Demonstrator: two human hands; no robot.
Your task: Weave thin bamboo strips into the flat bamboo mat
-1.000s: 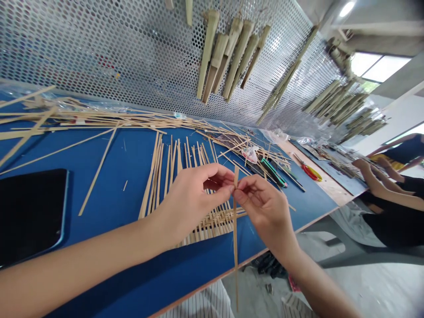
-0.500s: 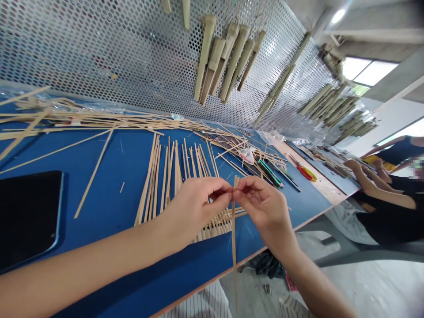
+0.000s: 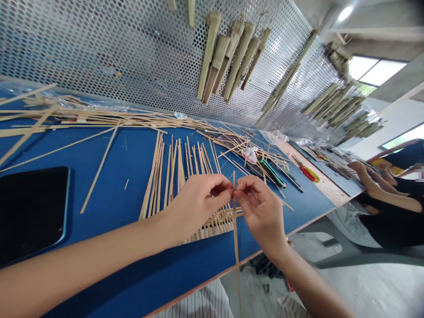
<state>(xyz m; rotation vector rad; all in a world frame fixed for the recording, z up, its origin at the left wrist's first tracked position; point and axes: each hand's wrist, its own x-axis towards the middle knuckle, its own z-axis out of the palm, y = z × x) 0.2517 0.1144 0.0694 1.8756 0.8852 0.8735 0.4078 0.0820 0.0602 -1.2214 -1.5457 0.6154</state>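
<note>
A long thin bamboo strip [image 3: 236,238] hangs nearly upright, its lower end past the table's front edge. My left hand [image 3: 202,207] pinches it near the top, and my right hand [image 3: 260,207] pinches it at the same spot from the other side. The fingertips of both hands meet there. Behind and below my left hand lies a partly woven bamboo mat [image 3: 212,229], with loose strips [image 3: 155,176] fanning away from it toward the back. My left hand and forearm cover part of this weaving.
A phone [image 3: 33,212] lies at the left on the blue table [image 3: 109,238]. Long strips [image 3: 132,121] run along the perforated metal panel. A green-black cutter [image 3: 272,173] and red-yellow scissors [image 3: 309,173] lie to the right. Another person's arm [image 3: 380,190] shows at the far right.
The view has shifted slightly. At the top of the held strip, two ends showed before; now one end sticks up. Both hands keep their pinch at about the same place.
</note>
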